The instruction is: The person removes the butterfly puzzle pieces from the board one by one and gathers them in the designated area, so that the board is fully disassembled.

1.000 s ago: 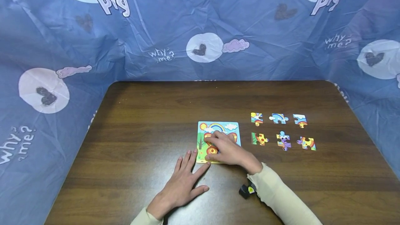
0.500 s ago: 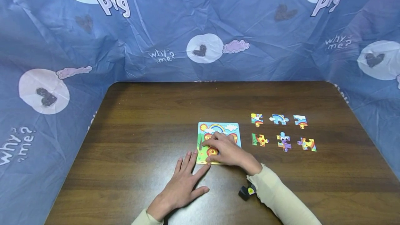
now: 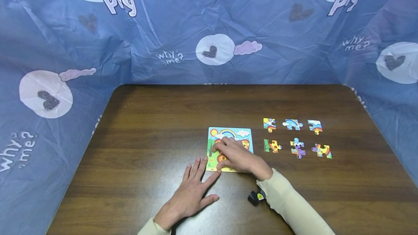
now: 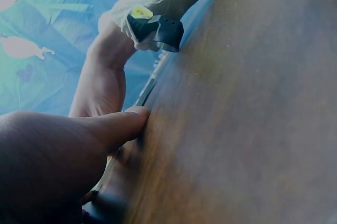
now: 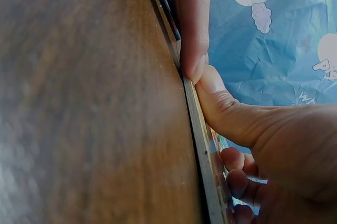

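A square puzzle board [image 3: 243, 134], printed with a sun, rainbow, clouds and a butterfly, lies on the table. My right hand [image 3: 240, 158] is over it with bent fingers, the index fingertip towards its left side. In the right wrist view the right thumb [image 5: 210, 89] is at the board's front edge, beside a left fingertip [image 5: 195, 66]. Whether the right hand pinches a piece is hidden. My left hand [image 3: 191, 193] lies spread on the table, its fingertips at the board's lower left corner. Several loose puzzle pieces [image 3: 298, 147] lie right of the board in two rows.
The brown wooden table [image 3: 147, 119] is bounded at the back and sides by a blue printed cloth [image 3: 183, 17]. A black wrist device [image 3: 254, 198] with a yellow mark sits at the right cuff, near the tabletop.
The right index finger has slid slightly left and down over the board. The left hand and the loose pieces stay where they were.
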`<state>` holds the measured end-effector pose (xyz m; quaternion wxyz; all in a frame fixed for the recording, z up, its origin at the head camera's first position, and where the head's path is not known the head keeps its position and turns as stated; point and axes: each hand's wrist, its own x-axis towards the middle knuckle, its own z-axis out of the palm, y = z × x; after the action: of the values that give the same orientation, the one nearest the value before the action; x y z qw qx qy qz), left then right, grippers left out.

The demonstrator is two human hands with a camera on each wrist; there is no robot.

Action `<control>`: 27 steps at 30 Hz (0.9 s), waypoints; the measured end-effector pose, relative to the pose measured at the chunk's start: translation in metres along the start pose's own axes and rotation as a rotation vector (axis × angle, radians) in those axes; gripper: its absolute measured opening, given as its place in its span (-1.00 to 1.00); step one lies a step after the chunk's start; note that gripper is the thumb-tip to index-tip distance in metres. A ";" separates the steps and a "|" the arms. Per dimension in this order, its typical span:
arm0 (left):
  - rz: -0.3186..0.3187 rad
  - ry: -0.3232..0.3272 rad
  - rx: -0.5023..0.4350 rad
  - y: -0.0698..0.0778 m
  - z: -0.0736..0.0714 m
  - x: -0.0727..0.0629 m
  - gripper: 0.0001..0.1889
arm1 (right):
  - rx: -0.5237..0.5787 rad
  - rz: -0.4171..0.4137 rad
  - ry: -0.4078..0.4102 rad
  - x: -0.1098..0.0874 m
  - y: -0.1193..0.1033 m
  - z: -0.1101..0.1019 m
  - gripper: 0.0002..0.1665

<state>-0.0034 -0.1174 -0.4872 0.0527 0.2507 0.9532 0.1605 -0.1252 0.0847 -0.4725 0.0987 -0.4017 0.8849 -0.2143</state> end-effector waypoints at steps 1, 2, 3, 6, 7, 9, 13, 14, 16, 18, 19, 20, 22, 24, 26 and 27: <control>-0.002 -0.001 0.000 0.000 0.000 0.000 -0.32 | 0.000 -0.002 -0.001 0.000 0.000 0.000 -0.41; -0.002 -0.001 -0.001 0.000 0.000 0.000 -0.32 | 0.001 -0.004 -0.003 0.001 0.000 0.000 -0.41; -0.002 -0.001 -0.001 0.000 0.000 0.000 -0.32 | 0.003 -0.004 -0.004 0.001 0.000 0.000 -0.41; -0.003 -0.002 -0.003 -0.001 0.001 0.000 -0.32 | 0.013 0.001 -0.014 0.002 0.000 -0.001 -0.41; -0.002 -0.001 -0.002 -0.001 0.001 0.000 -0.32 | 0.014 0.004 -0.018 0.002 0.000 -0.001 -0.41; 0.000 -0.001 -0.001 -0.001 0.002 0.000 -0.32 | 0.015 0.006 -0.023 0.003 0.001 0.000 -0.41; 0.006 0.000 0.002 -0.002 0.003 0.000 -0.32 | 0.015 -0.002 -0.026 0.005 0.002 0.000 -0.42; 0.007 0.001 0.001 -0.002 0.003 0.000 -0.32 | 0.018 -0.004 -0.026 0.006 0.003 0.000 -0.43; 0.008 0.001 -0.002 -0.002 0.003 0.000 -0.32 | 0.023 -0.006 -0.026 0.006 0.003 -0.001 -0.43; 0.006 -0.001 -0.005 -0.002 0.003 0.001 -0.32 | 0.025 -0.004 -0.028 0.006 0.002 -0.001 -0.44; 0.005 -0.003 -0.007 -0.002 0.003 0.000 -0.32 | 0.025 -0.001 -0.030 0.006 0.001 -0.002 -0.44; 0.003 -0.004 -0.009 -0.002 0.003 0.000 -0.32 | 0.028 0.003 -0.034 0.006 0.000 -0.002 -0.45; -0.001 -0.007 -0.012 -0.001 0.003 0.000 -0.32 | 0.037 0.020 -0.043 0.006 -0.002 -0.003 -0.45; -0.004 -0.006 -0.016 -0.001 0.002 0.000 -0.32 | 0.047 0.048 -0.048 0.006 -0.005 -0.003 -0.42; -0.005 -0.005 -0.020 -0.001 0.002 0.000 -0.32 | 0.051 0.078 -0.043 0.005 -0.007 -0.003 -0.38; -0.005 -0.005 -0.020 -0.001 0.002 0.000 -0.32 | 0.051 0.095 -0.038 0.005 -0.008 -0.003 -0.34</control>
<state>-0.0039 -0.1174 -0.4895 0.0579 0.2483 0.9520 0.1695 -0.1241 0.0766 -0.4660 0.1356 -0.3606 0.8952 -0.2243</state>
